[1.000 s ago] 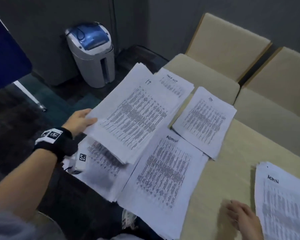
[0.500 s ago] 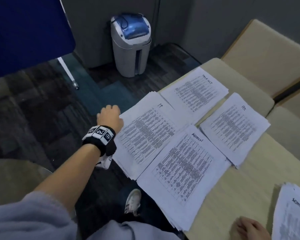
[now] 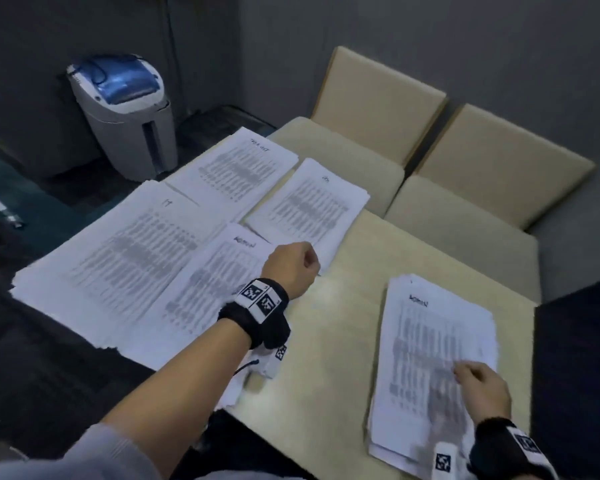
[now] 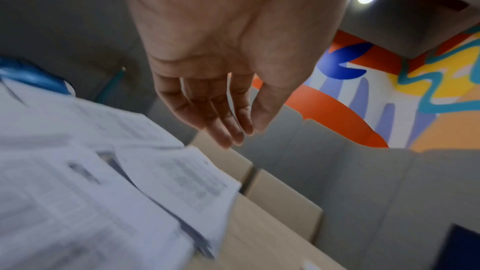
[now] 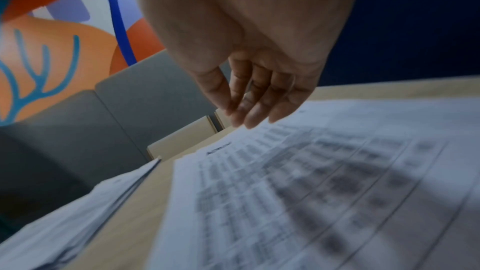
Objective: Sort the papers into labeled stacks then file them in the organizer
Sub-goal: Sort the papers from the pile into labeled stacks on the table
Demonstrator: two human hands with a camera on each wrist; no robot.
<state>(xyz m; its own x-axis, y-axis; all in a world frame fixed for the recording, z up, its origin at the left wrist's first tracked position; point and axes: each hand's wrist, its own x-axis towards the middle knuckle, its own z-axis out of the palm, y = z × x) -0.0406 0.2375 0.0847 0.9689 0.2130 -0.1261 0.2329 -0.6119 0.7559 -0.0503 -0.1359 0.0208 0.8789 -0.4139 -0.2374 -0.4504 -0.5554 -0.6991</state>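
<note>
Four labelled paper stacks lie on the left of the table: an IT stack (image 3: 118, 251), an ADMIN stack (image 3: 215, 282), an HR stack (image 3: 312, 206) and a far stack (image 3: 236, 168) whose label I cannot read. At the right lies another pile (image 3: 433, 358) with an ADMIN sheet on top. My left hand (image 3: 291, 265) hovers at the ADMIN stack's right edge. In the left wrist view that hand (image 4: 228, 120) holds nothing and its fingers are straight. My right hand (image 3: 478, 382) is over the right pile. In the right wrist view the right hand's straight fingertips (image 5: 249, 114) sit just above the sheet (image 5: 311, 182).
The pale wooden table (image 3: 326, 341) has bare surface between the stacks and the right pile. Two beige chairs (image 3: 378, 95) (image 3: 499, 164) stand against its far side. A grey and blue bin (image 3: 125, 109) stands on the floor at the left. A dark panel (image 3: 575, 375) borders the right.
My left hand laid the IT sheet on the IT stack, let go, and swung right to the ADMIN stack. My right hand moved from the bare table onto the right pile.
</note>
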